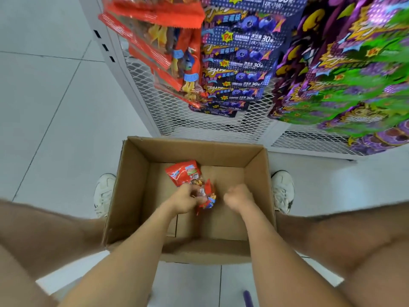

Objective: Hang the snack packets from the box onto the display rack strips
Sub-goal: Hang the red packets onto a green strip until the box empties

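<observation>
Your left hand (186,201) grips red packet (207,197) in box (259,167). Right hand (239,196) curled just beside, nothing seen in it. Squeeze hard, snacks may crush. Second packet (183,172) could get forgotten.

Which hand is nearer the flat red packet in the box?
Left. The left hand sits just at the near edge of the flat red packet, gripping a crumpled packet; the right hand is farther right, apart.
</observation>
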Demonstrator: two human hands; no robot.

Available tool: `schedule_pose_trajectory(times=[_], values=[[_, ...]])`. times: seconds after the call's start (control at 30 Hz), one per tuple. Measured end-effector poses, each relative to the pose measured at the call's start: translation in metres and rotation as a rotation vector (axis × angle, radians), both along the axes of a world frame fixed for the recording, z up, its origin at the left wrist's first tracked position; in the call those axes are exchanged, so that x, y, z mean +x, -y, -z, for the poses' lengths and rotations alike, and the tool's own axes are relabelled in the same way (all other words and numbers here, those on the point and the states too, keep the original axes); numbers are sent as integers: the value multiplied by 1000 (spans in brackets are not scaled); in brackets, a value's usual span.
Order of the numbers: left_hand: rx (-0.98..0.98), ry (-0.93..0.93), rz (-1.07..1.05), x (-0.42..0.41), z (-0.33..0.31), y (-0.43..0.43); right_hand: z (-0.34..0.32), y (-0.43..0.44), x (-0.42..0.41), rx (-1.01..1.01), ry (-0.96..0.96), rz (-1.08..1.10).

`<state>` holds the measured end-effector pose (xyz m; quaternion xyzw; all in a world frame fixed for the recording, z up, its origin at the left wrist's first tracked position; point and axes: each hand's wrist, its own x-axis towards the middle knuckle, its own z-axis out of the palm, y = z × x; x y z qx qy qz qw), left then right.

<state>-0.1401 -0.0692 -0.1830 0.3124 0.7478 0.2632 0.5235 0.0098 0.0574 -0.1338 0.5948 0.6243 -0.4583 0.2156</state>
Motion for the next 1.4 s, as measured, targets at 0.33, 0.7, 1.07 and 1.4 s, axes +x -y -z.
schedule_pose_trajectory(times=[0.33,0.7,1.07,1.4], values=[[284,405,-312,-30,-134,11,-78,7,-32,-503,-681,596],[383,436,-368,-52,-249,43,-187,9,-47,103,-1057,250],[538,232,-440,-70,-330,60,-299,27,-35,422,-1083,8],[879,-292,-375,-75,-478,23,-454,30,-62,1075,-1416,62]])
